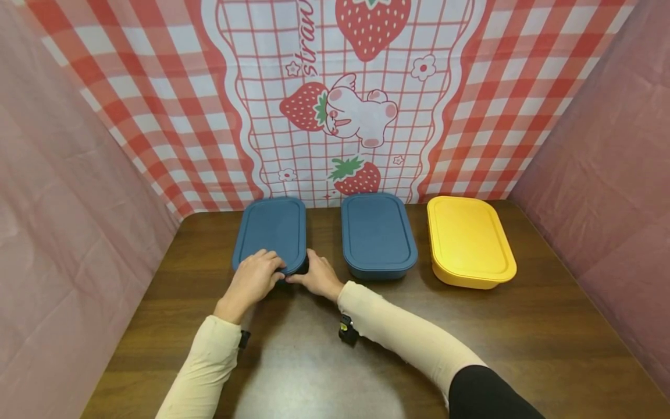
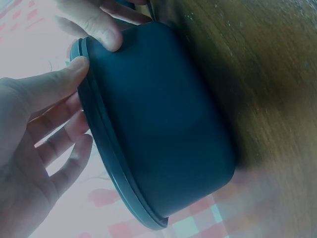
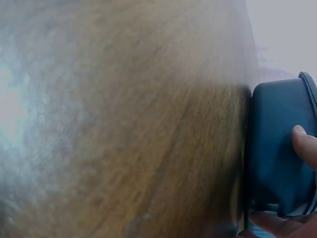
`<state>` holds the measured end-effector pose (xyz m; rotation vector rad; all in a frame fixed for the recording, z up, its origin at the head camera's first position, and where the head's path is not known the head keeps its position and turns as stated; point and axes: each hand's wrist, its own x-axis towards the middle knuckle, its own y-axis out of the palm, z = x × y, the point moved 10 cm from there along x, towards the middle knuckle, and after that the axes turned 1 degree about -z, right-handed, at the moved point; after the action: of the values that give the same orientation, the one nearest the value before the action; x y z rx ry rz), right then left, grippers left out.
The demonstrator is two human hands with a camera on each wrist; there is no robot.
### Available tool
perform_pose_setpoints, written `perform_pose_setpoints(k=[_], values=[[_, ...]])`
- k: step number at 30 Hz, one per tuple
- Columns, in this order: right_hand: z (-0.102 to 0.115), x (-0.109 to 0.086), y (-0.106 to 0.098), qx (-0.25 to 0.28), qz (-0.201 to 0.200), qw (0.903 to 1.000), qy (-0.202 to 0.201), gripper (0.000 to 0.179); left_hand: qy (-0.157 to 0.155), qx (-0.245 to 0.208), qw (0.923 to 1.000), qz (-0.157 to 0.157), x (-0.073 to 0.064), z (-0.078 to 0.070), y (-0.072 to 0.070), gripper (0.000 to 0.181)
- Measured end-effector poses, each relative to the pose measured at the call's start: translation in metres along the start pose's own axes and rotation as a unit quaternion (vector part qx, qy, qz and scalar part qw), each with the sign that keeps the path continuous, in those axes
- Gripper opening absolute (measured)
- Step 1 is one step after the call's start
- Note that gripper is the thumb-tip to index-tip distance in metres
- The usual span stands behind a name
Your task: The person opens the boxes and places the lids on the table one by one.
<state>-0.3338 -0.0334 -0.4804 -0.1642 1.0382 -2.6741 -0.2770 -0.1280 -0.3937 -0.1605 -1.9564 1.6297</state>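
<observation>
A blue lidded food container (image 1: 274,230) stands at the left of the table's far side, its lid on. My left hand (image 1: 255,276) lies over the front of the lid. In the left wrist view its thumb (image 2: 74,69) presses the lid's rim (image 2: 111,144) while the other fingers reach over the top. My right hand (image 1: 320,278) grips the container's front right corner. The right thumb (image 3: 303,144) lies against the front wall (image 3: 277,114), with the fingers around the side, partly hidden.
A second blue container (image 1: 378,233) stands to the right, and a yellow one (image 1: 470,238) stands farther right, both lidded. The brown wooden table (image 1: 314,361) ends at a strawberry-print cloth (image 1: 361,110) behind. Pink cloth (image 1: 602,163) hangs at both sides.
</observation>
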Motion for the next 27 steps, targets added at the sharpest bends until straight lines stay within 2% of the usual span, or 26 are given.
perform_pose_setpoints(k=[12, 18, 22, 27], values=[[0.0015, -0.0001, -0.0011, 0.001, 0.000, 1.0000, -0.010, 0.085, 0.002, -0.006, 1.0000, 0.002, 0.0016, 0.0014, -0.0012, 0.018], [-0.0003, 0.0014, 0.0003, -0.001, 0.004, 1.0000, -0.001, 0.088, -0.001, -0.009, 1.0000, 0.000, -0.0003, 0.0026, 0.0008, 0.020], [-0.0006, 0.0011, 0.0010, -0.002, 0.007, 1.0000, 0.001, 0.089, 0.003, -0.008, 0.9999, -0.012, -0.0025, 0.0021, 0.0002, 0.021], [-0.0011, 0.0003, 0.0007, 0.000, 0.007, 1.0000, 0.003, 0.088, 0.018, -0.002, 0.9990, -0.041, -0.0043, -0.0011, -0.0052, 0.022]])
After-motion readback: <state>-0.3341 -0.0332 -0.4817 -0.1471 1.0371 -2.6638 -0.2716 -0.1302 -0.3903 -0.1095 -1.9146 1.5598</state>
